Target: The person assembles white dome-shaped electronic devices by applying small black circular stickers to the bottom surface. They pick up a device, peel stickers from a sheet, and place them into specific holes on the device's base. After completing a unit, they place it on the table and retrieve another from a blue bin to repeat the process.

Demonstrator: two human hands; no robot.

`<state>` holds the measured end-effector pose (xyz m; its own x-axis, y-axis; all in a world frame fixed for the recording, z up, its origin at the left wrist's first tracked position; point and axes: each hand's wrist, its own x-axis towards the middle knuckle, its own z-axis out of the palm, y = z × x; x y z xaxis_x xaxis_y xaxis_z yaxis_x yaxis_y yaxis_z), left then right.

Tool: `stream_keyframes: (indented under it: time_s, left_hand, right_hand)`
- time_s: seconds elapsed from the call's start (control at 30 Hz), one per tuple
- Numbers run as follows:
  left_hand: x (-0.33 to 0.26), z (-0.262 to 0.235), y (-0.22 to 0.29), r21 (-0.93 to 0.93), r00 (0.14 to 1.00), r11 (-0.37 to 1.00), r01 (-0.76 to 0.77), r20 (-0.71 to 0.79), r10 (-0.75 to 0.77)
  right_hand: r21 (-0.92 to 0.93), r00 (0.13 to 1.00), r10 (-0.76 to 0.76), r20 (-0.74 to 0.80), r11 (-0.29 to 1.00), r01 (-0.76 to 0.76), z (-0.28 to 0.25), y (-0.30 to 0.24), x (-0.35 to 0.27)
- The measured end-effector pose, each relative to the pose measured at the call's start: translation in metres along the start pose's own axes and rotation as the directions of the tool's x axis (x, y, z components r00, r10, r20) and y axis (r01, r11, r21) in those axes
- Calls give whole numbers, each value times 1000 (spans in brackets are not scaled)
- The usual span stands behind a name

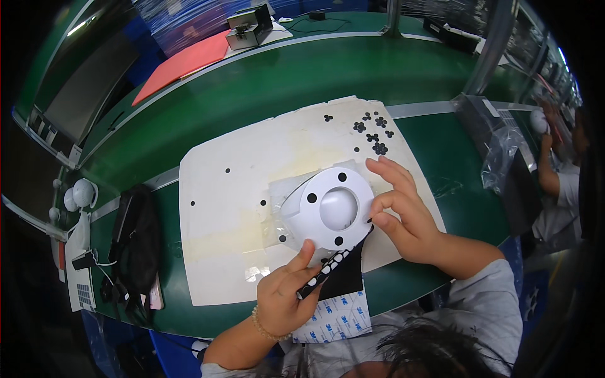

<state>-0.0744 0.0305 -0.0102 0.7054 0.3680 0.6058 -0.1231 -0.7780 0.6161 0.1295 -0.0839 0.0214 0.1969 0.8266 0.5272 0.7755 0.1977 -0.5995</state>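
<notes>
A white plastic housing (296, 222) with a round opening lies on a clear bag in front of me, several black round pads on its rim. My left hand (285, 295) is closed round a rolled black sticker sheet (324, 274) with white round gaps, its thumb touching the housing's lower edge. Below hangs the sheet's black part (343, 276) and a white backing paper (340, 318) with blue print. At the housing's right edge my right hand (409, 223) pinches a small black round pad (370, 220) between thumb and index finger, the other fingers raised.
Loose black pads (379, 148) lie clustered on the far right of a cream board (220, 264). A black bag (135, 246) sits left on the green table. A dark box with plastic wrap (504, 157) stands right. Beyond is a green ledge with a metal box (247, 28). Another person works far right.
</notes>
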Motion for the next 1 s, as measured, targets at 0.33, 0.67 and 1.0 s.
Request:
stream_keyframes:
  time_s: [0.33, 0.67, 1.0]
  left_hand:
    - [-3, 0, -2, 16, 1000, 1000, 2, 0, -2]
    - [-3, 0, -2, 38, 1000, 999, -7, 2, 7]
    - [-2, 1, -1, 14, 1000, 1000, 12, 8, -12]
  right_hand:
    - [-1, 998, 18, 63, 1000, -17, 2, 3, 1]
    - [-464, 949, -314, 36, 836, 294, -1, 12, -10]
    - [729, 795, 437, 420, 360, -583, 10, 13, -2]
